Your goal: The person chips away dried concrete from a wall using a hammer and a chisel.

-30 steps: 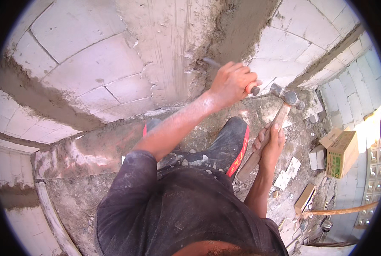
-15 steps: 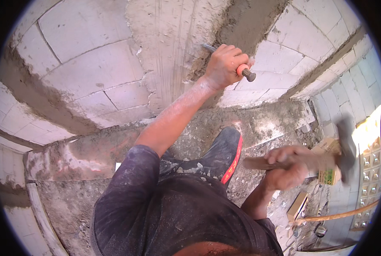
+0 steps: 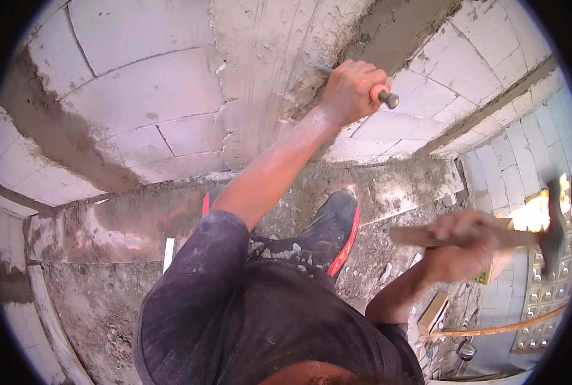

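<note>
My left hand is wrapped round a chisel with an orange grip and a bare metal striking end. Its blade points left to the rough, chipped edge of the grey plaster strip on the wall; exact contact at the tip is hard to make out. At the right, well apart from the chisel, my right hand grips the wooden handle of a hammer. The dark metal hammer head is out to the right, smeared by motion.
White block walls carry bands of grey mortar. Rubble covers the floor around my legs. A cardboard box stands behind the hammer, and a smaller box lies nearer. Patterned vent blocks line the right side.
My right hand and the hammer have swung farther right, away from the chisel. The chisel and my left hand appear slightly farther right and up, as the whole view has shifted somewhat.
</note>
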`<state>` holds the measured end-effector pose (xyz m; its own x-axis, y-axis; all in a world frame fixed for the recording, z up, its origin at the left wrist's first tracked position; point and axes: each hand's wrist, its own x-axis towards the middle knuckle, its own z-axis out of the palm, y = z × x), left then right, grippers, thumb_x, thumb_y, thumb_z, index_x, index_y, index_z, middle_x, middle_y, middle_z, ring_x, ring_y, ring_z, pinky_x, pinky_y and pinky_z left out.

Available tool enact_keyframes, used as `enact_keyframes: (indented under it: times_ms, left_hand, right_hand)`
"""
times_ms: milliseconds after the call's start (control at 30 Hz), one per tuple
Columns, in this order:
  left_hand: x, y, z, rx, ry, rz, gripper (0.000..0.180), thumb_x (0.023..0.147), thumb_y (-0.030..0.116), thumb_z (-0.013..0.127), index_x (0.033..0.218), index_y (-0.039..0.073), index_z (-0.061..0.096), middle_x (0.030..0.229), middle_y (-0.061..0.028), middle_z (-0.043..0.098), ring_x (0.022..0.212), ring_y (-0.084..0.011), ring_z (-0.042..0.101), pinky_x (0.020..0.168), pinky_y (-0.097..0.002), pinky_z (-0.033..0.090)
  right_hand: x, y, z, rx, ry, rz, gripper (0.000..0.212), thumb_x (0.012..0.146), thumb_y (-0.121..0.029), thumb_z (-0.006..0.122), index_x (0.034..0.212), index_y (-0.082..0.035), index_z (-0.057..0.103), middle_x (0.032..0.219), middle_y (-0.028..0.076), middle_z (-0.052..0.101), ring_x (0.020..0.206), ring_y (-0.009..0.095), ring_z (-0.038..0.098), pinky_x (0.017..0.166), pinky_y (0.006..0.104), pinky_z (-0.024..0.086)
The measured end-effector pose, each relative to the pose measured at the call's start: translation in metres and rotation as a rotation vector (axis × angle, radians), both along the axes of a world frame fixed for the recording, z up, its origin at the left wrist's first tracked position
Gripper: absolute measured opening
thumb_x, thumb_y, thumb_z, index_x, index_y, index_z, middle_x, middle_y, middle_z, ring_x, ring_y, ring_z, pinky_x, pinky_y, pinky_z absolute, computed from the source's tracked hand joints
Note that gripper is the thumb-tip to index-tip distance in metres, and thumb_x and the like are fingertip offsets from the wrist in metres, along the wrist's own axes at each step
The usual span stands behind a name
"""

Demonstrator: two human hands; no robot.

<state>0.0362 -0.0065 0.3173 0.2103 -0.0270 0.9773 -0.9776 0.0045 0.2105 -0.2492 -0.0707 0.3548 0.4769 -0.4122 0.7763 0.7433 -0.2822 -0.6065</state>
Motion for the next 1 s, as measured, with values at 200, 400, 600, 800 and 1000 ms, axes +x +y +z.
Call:
enact_keyframes:
  times_ms: [200,400,600,800,1000]
  left_hand:
    - [0.011,0.003,0.000,0.051,-0.012,0.060,0.013,0.079,0.017,0.069,0.072,0.013,0.059,0.066,-0.0027,0.058,0.066,-0.0236,0.059,0.062,-0.0372,0.044]
    - [0.010,0.002,0.009,-0.013,0.057,0.014,0.019,0.083,0.016,0.070,0.072,0.007,0.058,0.066,-0.0089,0.059,0.063,-0.0300,0.059,0.059,-0.0409,0.047]
    - [0.004,-0.005,0.021,-0.030,0.107,-0.035,0.010,0.079,0.012,0.070,0.077,0.008,0.062,0.069,-0.0086,0.062,0.068,-0.0300,0.063,0.061,-0.0411,0.050]
    - [0.010,0.007,0.007,0.014,0.111,0.017,0.009,0.077,0.012,0.071,0.077,0.008,0.063,0.071,-0.0074,0.064,0.070,-0.0284,0.064,0.062,-0.0394,0.051]
    - [0.011,-0.005,0.021,-0.028,0.161,-0.012,0.009,0.079,0.013,0.070,0.078,0.008,0.063,0.071,-0.0081,0.063,0.068,-0.0293,0.064,0.060,-0.0394,0.050]
  right_hand:
    - [0.044,0.005,-0.010,-0.050,0.199,-0.016,0.034,0.101,-0.040,0.051,0.105,-0.007,0.057,0.074,0.004,0.053,0.053,0.014,0.050,0.048,0.0324,0.046]
    - [0.019,0.016,0.021,0.030,0.341,-0.691,0.031,0.102,-0.034,0.046,0.099,-0.005,0.057,0.065,0.002,0.050,0.049,0.011,0.046,0.044,0.0265,0.041]
    - [0.023,-0.002,0.040,-0.225,-0.274,0.195,0.036,0.102,-0.041,0.048,0.114,-0.009,0.061,0.088,0.007,0.064,0.077,0.021,0.063,0.073,0.0375,0.053]
    - [0.038,0.014,0.001,-0.145,0.616,-0.400,0.023,0.103,-0.024,0.048,0.094,-0.004,0.056,0.060,-0.001,0.046,0.044,0.008,0.044,0.038,0.0218,0.035]
    - [0.018,-0.027,0.076,-0.113,-0.266,0.187,0.037,0.102,-0.045,0.043,0.112,-0.012,0.055,0.076,0.008,0.056,0.061,0.017,0.055,0.052,0.0307,0.046]
